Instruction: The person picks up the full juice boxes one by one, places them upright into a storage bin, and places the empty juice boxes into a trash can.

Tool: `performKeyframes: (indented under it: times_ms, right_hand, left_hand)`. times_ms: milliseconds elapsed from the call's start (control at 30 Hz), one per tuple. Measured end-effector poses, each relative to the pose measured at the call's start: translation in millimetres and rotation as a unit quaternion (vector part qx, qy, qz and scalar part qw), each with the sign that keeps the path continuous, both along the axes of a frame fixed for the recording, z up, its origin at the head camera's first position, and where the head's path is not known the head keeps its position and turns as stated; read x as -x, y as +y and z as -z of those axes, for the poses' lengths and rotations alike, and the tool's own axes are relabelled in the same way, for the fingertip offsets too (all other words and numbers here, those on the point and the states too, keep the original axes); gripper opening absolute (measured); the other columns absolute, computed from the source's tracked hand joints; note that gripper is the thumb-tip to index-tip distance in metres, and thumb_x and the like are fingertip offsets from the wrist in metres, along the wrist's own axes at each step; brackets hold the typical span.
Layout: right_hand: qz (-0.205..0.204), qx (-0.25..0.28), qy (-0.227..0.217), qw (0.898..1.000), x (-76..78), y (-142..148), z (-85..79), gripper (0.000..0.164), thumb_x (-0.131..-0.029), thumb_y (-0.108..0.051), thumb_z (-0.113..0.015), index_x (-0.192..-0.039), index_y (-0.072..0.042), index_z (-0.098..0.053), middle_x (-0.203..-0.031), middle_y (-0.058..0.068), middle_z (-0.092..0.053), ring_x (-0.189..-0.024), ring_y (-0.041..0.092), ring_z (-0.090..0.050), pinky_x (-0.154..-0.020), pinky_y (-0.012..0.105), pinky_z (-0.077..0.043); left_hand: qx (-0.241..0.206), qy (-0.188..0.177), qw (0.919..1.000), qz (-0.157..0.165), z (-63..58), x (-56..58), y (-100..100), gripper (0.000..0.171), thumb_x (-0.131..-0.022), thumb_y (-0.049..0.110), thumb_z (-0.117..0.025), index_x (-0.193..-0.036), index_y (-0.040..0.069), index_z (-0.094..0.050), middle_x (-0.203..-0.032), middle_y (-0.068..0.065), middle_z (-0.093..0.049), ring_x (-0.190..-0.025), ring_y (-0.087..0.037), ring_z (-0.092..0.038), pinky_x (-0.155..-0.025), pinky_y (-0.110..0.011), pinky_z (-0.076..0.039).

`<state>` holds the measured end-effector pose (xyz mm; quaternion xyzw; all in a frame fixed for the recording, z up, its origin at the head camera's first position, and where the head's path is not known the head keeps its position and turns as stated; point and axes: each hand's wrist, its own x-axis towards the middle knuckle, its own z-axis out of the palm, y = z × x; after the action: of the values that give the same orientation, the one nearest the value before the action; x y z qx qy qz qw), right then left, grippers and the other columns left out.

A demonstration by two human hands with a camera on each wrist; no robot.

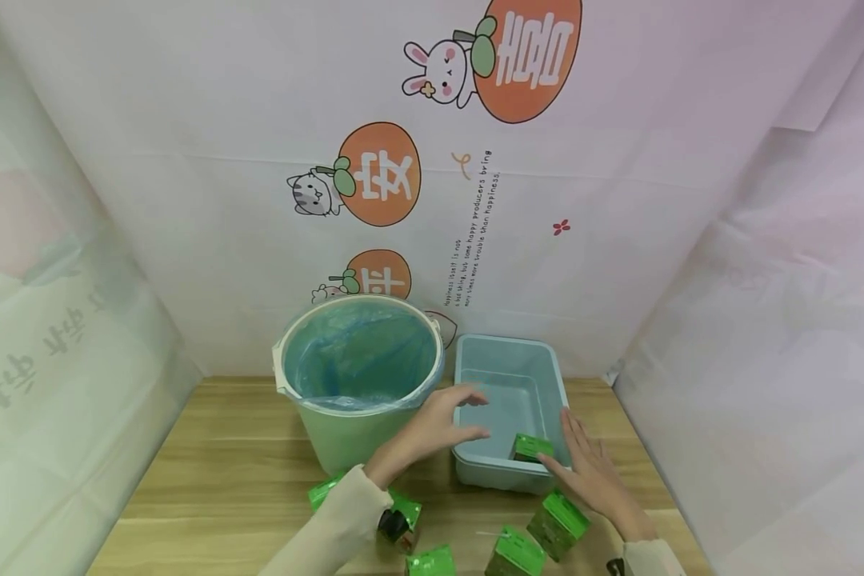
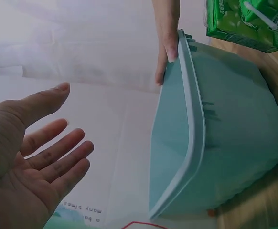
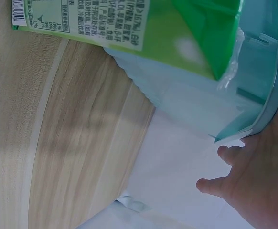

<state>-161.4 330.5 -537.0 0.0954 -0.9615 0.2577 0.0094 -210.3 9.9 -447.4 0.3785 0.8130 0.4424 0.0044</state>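
Observation:
My left hand (image 1: 442, 420), thumb and fingers spread apart, hovers by the left rim of a light blue plastic basin (image 1: 500, 386). Nothing lies between its fingers; the left wrist view shows this hand (image 2: 38, 148) clear of the basin wall (image 2: 239, 129). At the basin's front right corner, my right hand (image 1: 592, 472) rests against the rim with fairly straight fingers. The right wrist view shows this hand (image 3: 258, 181) beside the rim, partly cut off. One green juice box (image 1: 530, 448) lies inside the basin near its front, close to my right thumb.
A pale green bucket (image 1: 346, 448) lined with a thin bag stands left of the basin. Several green juice boxes sit on the wooden table, including one (image 1: 558, 524) before the basin, another (image 1: 516, 552) with a straw, and one (image 1: 432, 562) at the front edge.

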Motion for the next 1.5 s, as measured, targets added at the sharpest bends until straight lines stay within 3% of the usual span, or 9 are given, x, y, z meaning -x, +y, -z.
performKeyframes:
  times_ms: [167, 433, 800, 1033, 1267, 1500]
  right_hand:
    - [-0.002, 0.005, -0.001, 1.0, -0.4, 0.5, 0.6, 0.098, -0.106, -0.051, -0.058, -0.168, 0.002, -0.005, -0.173, 0.029, -0.005, -0.157, 0.053, -0.006, -0.113, 0.083, -0.001]
    - [-0.002, 0.011, -0.001, 1.0, -2.1, 0.4, -2.1, 0.097, -0.106, -0.049, -0.059, -0.168, 0.003, -0.005, -0.173, 0.029, -0.005, -0.156, 0.054, -0.006, -0.113, 0.083, 0.001]
    - [-0.002, 0.011, -0.002, 1.0, -1.0, 0.1, -2.6, 0.097, -0.106, -0.049, -0.059, -0.168, 0.001, -0.004, -0.173, 0.03, -0.005, -0.156, 0.055, -0.007, -0.114, 0.082, 0.0]
    - [-0.004, 0.008, 0.004, 1.0, 0.1, -0.5, -2.4, 0.097, -0.106, -0.049, -0.06, -0.168, 0.002, -0.006, -0.173, 0.029, -0.005, -0.156, 0.055, -0.007, -0.115, 0.082, 0.0]
    - [-0.005, 0.005, 0.006, 1.0, 1.5, -0.7, -0.5, 0.097, -0.106, -0.05, -0.059, -0.168, 0.004, -0.007, -0.173, 0.03, -0.006, -0.156, 0.055, -0.007, -0.115, 0.082, -0.001]
    - [-0.003, 0.016, -0.002, 1.0, 1.0, -1.3, -0.8, 0.097, -0.106, -0.05, -0.059, -0.168, 0.003, -0.006, -0.173, 0.029, -0.004, -0.156, 0.054, -0.006, -0.114, 0.083, 0.0]
  left_hand:
    - [0.003, -0.027, 0.9996, -0.005, 6.7, -12.7, -20.6, 0.043, -0.095, 0.02, -0.082, -0.134, 0.008, -0.067, -0.134, -0.007, -0.069, -0.127, -0.027, -0.063, -0.108, -0.045, -0.05]
    - [-0.014, -0.053, 0.9984, -0.018, 35.7, -20.4, -58.8, 0.042, -0.097, 0.022, -0.081, -0.134, 0.01, -0.067, -0.133, -0.005, -0.069, -0.127, -0.03, -0.063, -0.108, -0.051, -0.05]
    - [-0.019, -0.041, 0.9988, -0.02, 71.5, -38.5, -98.0, 0.042, -0.098, 0.027, -0.079, -0.134, 0.009, -0.069, -0.135, -0.009, -0.07, -0.126, -0.034, -0.065, -0.106, -0.052, -0.052]
    - [-0.032, -0.017, 0.9977, -0.057, 88.8, -50.4, -121.2, 0.04, -0.096, 0.027, -0.081, -0.129, 0.006, -0.071, -0.128, -0.01, -0.073, -0.119, -0.034, -0.068, -0.102, -0.052, -0.055]
    - [-0.027, -0.075, 0.9932, -0.085, 107.2, -64.1, -141.0, 0.049, -0.092, 0.033, -0.084, -0.132, 0.008, -0.07, -0.132, -0.008, -0.072, -0.123, -0.037, -0.066, -0.103, -0.057, -0.053]
    - [-0.018, -0.065, 0.993, -0.097, 119.8, -67.7, -148.4, 0.057, -0.089, 0.037, -0.086, -0.134, 0.006, -0.069, -0.132, -0.008, -0.072, -0.122, -0.038, -0.066, -0.101, -0.053, -0.055]
